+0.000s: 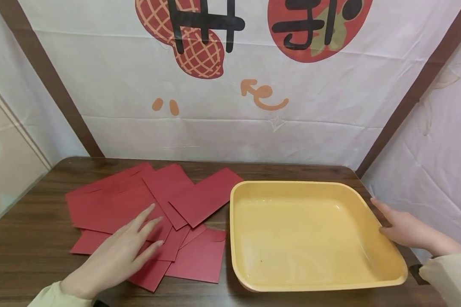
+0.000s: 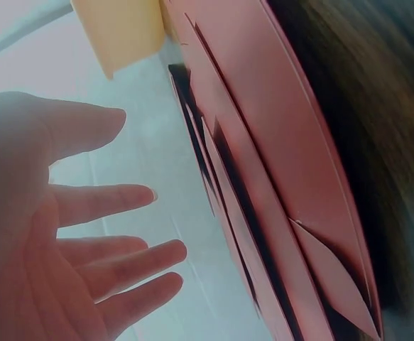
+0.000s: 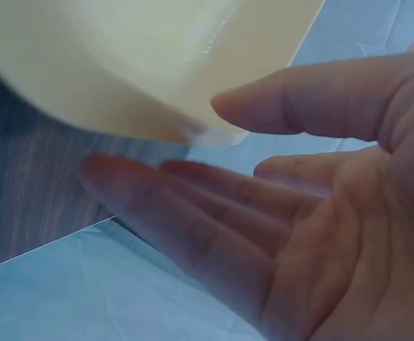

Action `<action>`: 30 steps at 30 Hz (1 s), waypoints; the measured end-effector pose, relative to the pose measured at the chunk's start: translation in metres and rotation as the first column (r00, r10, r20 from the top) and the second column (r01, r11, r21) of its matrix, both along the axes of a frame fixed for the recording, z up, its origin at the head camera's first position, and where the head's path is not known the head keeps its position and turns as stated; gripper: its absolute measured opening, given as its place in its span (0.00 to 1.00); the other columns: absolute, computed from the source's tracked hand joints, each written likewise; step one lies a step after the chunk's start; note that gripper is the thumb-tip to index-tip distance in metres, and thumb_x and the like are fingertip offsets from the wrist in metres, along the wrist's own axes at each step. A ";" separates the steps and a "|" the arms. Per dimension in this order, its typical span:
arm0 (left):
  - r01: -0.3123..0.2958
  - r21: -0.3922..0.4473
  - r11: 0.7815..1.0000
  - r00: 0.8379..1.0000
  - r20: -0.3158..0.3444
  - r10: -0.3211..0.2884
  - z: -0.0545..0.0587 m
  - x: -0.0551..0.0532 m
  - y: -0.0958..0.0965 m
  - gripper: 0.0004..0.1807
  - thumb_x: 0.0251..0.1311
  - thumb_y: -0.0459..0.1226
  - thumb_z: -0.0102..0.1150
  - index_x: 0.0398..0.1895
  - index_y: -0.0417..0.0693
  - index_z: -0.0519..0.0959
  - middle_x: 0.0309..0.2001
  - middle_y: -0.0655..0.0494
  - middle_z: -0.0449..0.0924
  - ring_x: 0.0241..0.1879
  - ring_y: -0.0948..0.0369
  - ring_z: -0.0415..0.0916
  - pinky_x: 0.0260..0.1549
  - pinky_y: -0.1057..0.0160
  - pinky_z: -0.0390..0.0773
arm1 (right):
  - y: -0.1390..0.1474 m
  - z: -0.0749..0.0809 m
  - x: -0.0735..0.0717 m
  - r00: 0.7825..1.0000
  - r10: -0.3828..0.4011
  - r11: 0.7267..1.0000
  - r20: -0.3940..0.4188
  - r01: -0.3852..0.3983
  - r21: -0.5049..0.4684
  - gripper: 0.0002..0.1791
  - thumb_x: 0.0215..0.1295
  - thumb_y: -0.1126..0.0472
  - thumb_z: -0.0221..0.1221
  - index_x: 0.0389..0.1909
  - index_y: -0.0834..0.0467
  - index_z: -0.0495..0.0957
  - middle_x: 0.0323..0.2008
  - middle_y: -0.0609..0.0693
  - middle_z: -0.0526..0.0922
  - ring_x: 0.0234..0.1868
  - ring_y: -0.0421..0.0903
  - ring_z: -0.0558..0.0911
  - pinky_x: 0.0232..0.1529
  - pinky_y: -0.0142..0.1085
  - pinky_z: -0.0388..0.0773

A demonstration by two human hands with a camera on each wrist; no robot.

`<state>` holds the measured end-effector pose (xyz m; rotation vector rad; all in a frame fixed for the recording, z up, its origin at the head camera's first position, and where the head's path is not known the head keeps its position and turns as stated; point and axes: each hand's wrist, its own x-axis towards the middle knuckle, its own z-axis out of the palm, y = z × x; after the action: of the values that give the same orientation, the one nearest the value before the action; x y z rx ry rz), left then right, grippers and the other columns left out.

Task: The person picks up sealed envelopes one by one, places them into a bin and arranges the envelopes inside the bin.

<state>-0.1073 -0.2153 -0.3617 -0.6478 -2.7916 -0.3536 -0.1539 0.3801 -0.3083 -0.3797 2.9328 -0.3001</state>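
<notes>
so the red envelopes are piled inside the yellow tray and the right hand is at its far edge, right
Not quite. The red envelopes lie on the wooden table to the left of the yellow tray, which holds nothing. The right hand is at its right edge, as the head view shows.

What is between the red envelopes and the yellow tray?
Only a thin strip of bare wooden table separates the red envelopes from the yellow tray, as the head view shows.

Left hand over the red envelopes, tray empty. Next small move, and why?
Probably lower the left hand and pinch one of the top red envelopes. Its fingers are spread and straight above the overlapping pile, gripping nothing, while the yellow tray sits empty beside it. The right hand lies against the tray's right rim, so the tray looks braced.
</notes>
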 end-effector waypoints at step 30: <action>0.025 0.005 1.000 1.000 0.007 -0.025 -0.002 -0.009 0.012 0.29 0.61 0.45 0.62 0.62 0.42 0.72 0.71 0.42 0.58 0.60 0.44 0.71 0.53 0.44 0.73 | 0.015 -0.016 0.002 0.996 0.017 0.978 0.087 0.002 -0.210 0.39 0.62 0.67 0.60 0.67 0.77 0.50 0.30 0.53 0.86 0.17 0.35 0.78 0.19 0.33 0.74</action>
<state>-0.1167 -0.2030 -0.3638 -0.6820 -2.7911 -0.3677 -0.1514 0.3955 -0.3244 -0.3947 2.8199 -0.6133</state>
